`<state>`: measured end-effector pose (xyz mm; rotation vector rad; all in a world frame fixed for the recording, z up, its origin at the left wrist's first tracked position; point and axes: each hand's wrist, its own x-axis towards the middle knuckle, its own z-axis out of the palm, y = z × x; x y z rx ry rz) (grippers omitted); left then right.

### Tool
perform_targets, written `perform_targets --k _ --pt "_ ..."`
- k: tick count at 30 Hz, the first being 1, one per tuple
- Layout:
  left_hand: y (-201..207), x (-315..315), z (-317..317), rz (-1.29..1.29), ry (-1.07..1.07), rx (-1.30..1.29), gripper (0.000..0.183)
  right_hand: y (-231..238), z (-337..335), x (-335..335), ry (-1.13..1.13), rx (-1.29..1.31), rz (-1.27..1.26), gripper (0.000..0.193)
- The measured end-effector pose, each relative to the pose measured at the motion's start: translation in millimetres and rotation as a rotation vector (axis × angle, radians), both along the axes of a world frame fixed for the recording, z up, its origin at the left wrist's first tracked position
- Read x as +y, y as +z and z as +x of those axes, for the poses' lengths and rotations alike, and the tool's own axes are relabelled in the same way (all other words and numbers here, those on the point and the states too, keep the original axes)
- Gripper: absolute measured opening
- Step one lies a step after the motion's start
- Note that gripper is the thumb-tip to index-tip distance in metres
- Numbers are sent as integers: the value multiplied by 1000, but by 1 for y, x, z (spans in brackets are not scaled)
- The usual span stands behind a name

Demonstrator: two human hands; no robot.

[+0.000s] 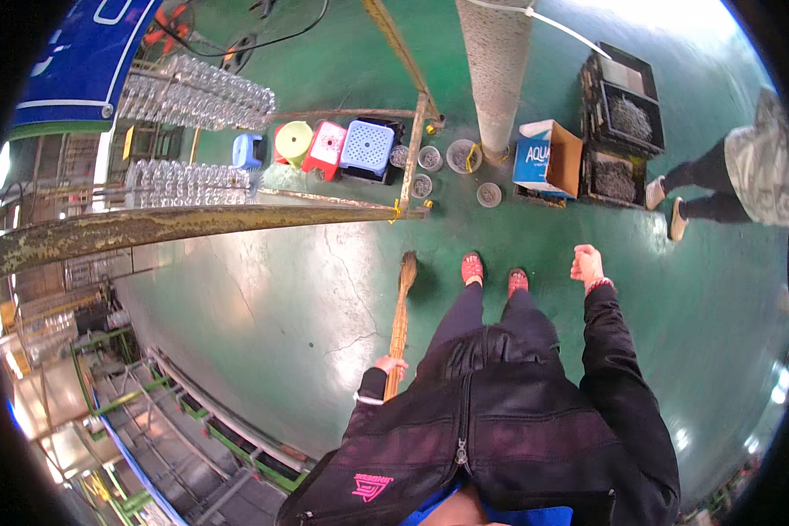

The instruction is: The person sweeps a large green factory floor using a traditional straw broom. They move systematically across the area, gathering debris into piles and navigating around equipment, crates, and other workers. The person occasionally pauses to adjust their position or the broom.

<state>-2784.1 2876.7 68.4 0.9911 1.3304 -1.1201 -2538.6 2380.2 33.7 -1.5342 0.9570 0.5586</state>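
Broom (400,320), pale and long-handled, stands left of the frame's centre, slanting from the dark flared brush end near the middle of the picture down towards the black jacket (517,434). The left hand (391,364), low and left of centre, is clamped around the handle – most of the broom's length lies above the grip in the frame, and only a short stretch shows below it, running to the jacket's edge. The right hand (586,263), right of centre and well apart from the broom, is curled into a fist, fingers together over the green floor (324,280). Red sandals (472,266) show between the broom and that fist. Along the upper middle sit colourful stools (329,149), small tubs (430,158) and a blue-and-white carton (535,162) – just beside black crates (618,180) at upper right.
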Motion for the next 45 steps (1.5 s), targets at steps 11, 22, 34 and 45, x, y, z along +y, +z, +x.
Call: perform_targets --k 11,22,34,45 --pt "17 24 30 23 -341 -53 12 2 -64 1 -290 166 57 19" --pt "13 52 -15 33 -743 -384 17 -29 -66 9 -363 71 221 19" --pt "34 61 21 54 -1062 -518 34 -85 -253 -13 -633 445 246 12" --pt "101 -49 132 -108 -537 -373 64 -19 -222 -38 -414 220 130 24"
